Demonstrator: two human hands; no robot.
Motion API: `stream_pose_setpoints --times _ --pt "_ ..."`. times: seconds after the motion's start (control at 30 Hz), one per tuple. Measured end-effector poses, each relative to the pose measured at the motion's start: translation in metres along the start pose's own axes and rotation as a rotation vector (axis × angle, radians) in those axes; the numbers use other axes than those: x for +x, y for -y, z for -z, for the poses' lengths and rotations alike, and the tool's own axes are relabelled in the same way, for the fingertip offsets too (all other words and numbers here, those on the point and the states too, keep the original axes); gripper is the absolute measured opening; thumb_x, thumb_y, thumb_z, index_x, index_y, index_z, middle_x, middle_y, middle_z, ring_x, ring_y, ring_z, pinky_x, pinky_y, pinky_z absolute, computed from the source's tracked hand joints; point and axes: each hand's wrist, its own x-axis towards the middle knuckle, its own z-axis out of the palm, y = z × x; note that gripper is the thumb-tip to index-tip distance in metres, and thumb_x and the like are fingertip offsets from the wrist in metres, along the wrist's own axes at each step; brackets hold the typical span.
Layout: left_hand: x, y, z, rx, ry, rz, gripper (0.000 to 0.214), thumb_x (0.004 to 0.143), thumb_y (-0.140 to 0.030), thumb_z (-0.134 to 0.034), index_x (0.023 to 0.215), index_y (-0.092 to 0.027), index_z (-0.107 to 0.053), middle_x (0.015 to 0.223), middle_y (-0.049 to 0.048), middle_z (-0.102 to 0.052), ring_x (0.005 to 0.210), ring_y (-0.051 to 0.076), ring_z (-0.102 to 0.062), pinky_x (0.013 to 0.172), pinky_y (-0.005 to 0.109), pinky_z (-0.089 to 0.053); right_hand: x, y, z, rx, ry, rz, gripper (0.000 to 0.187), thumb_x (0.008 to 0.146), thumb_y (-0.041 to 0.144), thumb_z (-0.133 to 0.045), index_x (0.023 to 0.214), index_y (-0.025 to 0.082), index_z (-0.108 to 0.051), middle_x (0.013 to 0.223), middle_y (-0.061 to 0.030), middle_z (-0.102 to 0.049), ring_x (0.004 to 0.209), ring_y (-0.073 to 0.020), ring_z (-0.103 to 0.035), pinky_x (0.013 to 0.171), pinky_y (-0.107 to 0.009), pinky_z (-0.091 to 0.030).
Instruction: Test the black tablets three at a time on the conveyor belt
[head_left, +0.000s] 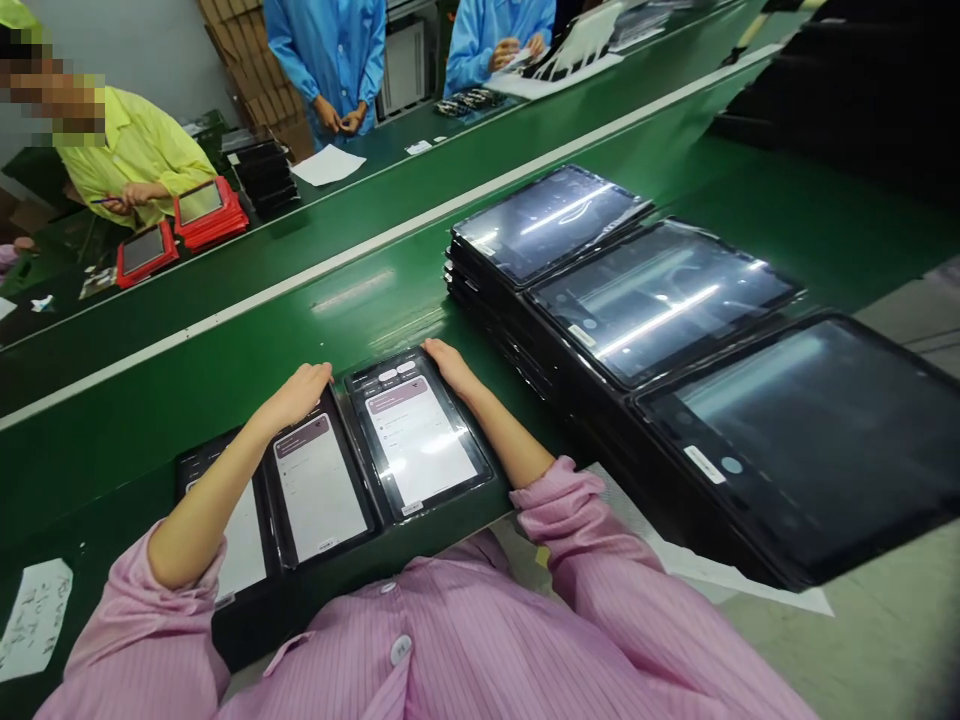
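Note:
Three black tablets with lit screens lie side by side before me. My left hand [301,393] is over the top end of the middle tablet [322,490], fingers together and bent at its upper edge. It partly covers that end. My right hand [448,364] grips the upper right corner of the right tablet [420,440], its fingertips at the edge and partly hidden. The left tablet [244,540] is partly covered by my left forearm. The lit screens show a white page with a mauve banner.
Stacks of dark-screened tablets [660,300] stand to the right on the green workbench [360,290]. A handwritten paper [36,615] lies at the left. Across a pale rail, co-workers stand near red-cased tablets [210,212], a black stack [262,175] and a white sheet [328,165].

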Motion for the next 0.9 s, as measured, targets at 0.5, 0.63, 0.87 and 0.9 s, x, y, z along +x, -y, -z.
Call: stream_pose_setpoints --times 0.5,0.63,0.87,0.9 --pt "-0.012 0.032 0.009 -0.078 0.331 0.062 0.078 0.085 -0.066 -0.041 0.147 -0.019 -0.052 0.148 0.0080 -0.054 0.131 0.032 -0.057 0.111 0.040 -0.043 -0.006 0.016 -0.013 0.299 0.056 -0.058 0.057 0.068 0.077 -0.065 0.083 0.023 -0.057 0.074 0.0007 -0.063 0.071 -0.0183 -0.059 0.068 -0.031 -0.049" --pt "-0.032 0.049 0.012 -0.149 0.263 0.107 0.084 0.087 -0.072 -0.035 0.150 -0.018 -0.048 0.155 0.0068 -0.044 0.141 0.029 -0.047 0.117 0.039 -0.036 -0.005 0.011 -0.012 0.128 0.025 -0.038 0.049 0.057 0.055 -0.081 0.084 0.023 -0.057 0.078 0.0034 -0.061 0.077 -0.0184 -0.056 0.074 -0.031 -0.046" --pt "-0.125 0.134 0.037 -0.143 0.175 0.472 0.087 0.079 -0.083 -0.039 0.132 -0.020 -0.067 0.141 0.0088 -0.062 0.131 0.032 -0.057 0.113 0.041 -0.043 0.001 0.006 -0.010 -0.064 -0.004 0.018 0.046 0.062 0.061 -0.075 0.080 0.023 -0.056 0.075 0.0034 -0.056 0.077 -0.0193 -0.052 0.080 -0.034 -0.043" --pt "-0.135 0.138 0.037 -0.166 0.168 0.495 0.083 0.080 -0.082 -0.039 0.128 -0.021 -0.069 0.138 0.0082 -0.065 0.128 0.031 -0.060 0.111 0.040 -0.044 0.001 0.005 -0.010 -0.071 -0.004 0.026 0.046 0.064 0.064 -0.072 0.079 0.023 -0.056 0.074 0.0029 -0.055 0.078 -0.0197 -0.052 0.081 -0.035 -0.043"
